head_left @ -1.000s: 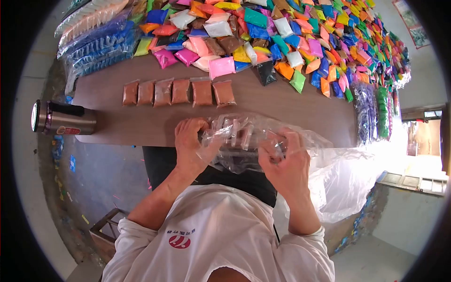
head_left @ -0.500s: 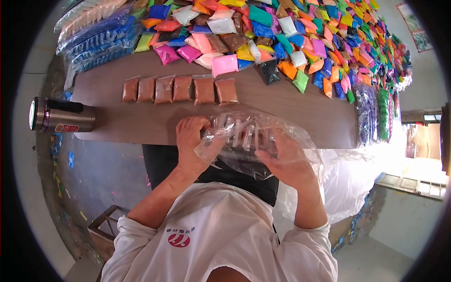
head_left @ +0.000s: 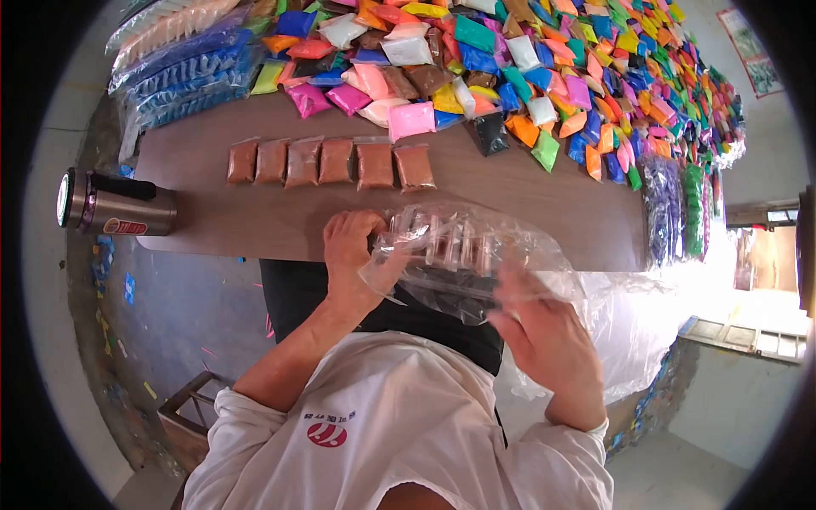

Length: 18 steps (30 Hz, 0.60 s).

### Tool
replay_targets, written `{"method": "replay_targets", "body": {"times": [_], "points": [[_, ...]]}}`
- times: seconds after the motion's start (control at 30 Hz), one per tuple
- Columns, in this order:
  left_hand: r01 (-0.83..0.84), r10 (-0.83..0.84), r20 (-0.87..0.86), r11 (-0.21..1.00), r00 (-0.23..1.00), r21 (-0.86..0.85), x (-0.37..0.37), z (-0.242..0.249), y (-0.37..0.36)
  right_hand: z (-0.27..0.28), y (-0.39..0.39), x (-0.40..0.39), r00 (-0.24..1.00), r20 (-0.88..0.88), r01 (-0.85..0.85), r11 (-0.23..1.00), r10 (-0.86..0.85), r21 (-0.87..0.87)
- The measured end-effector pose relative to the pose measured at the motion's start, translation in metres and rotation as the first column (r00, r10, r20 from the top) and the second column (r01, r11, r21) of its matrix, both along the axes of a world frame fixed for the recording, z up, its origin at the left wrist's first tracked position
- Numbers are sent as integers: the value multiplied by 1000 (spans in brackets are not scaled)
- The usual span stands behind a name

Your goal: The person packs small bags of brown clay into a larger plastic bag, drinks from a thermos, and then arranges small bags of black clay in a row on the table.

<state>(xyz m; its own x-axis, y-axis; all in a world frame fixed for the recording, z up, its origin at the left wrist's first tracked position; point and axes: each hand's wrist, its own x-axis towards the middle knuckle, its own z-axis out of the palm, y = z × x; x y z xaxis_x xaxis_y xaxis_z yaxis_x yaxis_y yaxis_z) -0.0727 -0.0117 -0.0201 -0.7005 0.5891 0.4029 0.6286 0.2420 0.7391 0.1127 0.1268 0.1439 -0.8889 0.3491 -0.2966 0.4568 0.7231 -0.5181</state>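
A steel flask (head_left: pixel 115 208) with an unreadable red label lies at the desk's (head_left: pixel 527 191) left corner. Six brown packets (head_left: pixel 331 163) sit in a row mid-desk. At the near edge, the left hand (head_left: pixel 353 255) clamps a clear bag (head_left: pixel 463 255) of packets; the right hand (head_left: pixel 544 327) spreads open, touching its underside.

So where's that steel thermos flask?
The steel thermos flask lies on its side at the table's left end, left of the row of brown packets.

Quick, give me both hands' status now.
Left hand: closed, gripping the clear plastic bag of packets.
Right hand: fingers spread open, touching the bag's underside.
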Motion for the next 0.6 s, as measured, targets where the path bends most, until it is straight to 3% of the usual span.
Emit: {"method": "replay_targets", "body": {"times": [0.07, 0.17, 0.2, 0.3, 0.37, 0.6], "points": [[34, -34, 0, 999, 999, 32, -2, 0, -1, 27, 14, 17, 931, -159, -360, 902, 330, -239], [43, -43, 1, 999, 999, 27, -3, 0, -3, 64, 49, 14, 760, -440, -649, 597, 480, -470], [44, -44, 0, 999, 999, 19, -3, -1, -3, 50, 79, 20, 799, -397, -601, 567, 453, -564], [50, -50, 4, 998, 999, 26, -4, -3, -4, 50, 85, -38, 941, -320, -226, 906, 109, -359], [58, -58, 25, 998, 998, 7, -3, -3, -6, 23, 92, -91, 968, -227, 44, 963, -107, -267], [32, -32, 47, 999, 998, -5, -3, 0, -6, -74, 100, -165, 931, -106, -346, 937, 348, 44]]}}
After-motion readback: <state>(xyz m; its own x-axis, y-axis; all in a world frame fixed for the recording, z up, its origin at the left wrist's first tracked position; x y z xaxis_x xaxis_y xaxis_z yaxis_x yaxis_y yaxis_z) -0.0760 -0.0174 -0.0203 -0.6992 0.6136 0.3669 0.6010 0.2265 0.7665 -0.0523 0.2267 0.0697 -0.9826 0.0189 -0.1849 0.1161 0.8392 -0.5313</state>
